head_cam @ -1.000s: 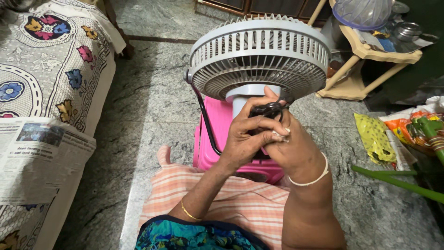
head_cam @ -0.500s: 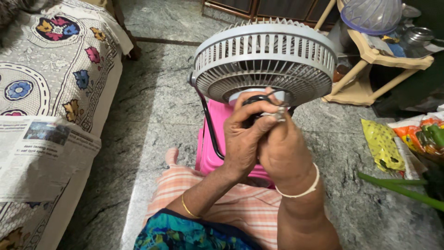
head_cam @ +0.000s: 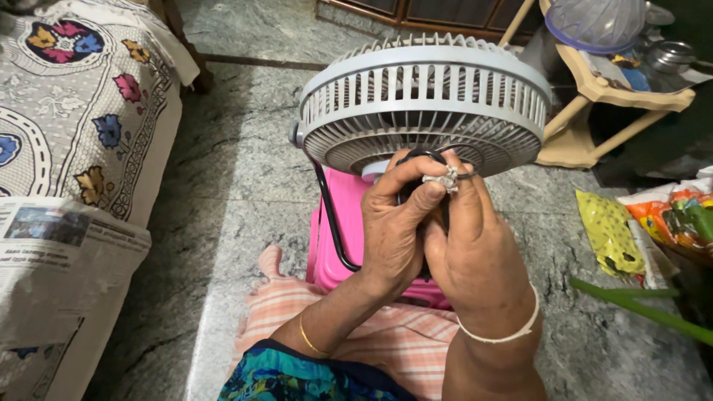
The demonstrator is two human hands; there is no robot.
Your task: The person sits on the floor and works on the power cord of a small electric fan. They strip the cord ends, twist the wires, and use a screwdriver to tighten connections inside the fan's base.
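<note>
A grey table fan with a round slatted grille stands on a pink plastic stool right in front of me. A black cable loops down its left side. My left hand and my right hand are pressed together behind the fan's lower back, both wrapped around a black part of the fan that is mostly hidden by the fingers. A ring shows on a finger of the right hand. A striped orange cloth lies over my lap below the hands.
A bed with a flowered cover and a newspaper runs along the left. A beige plastic stool with a clear bowl stands at the back right. Plastic bags and green stalks lie on the stone floor at right.
Both hands have slid up the fan's back and closed tighter around the black part. The view has shifted nearer to the fan.
</note>
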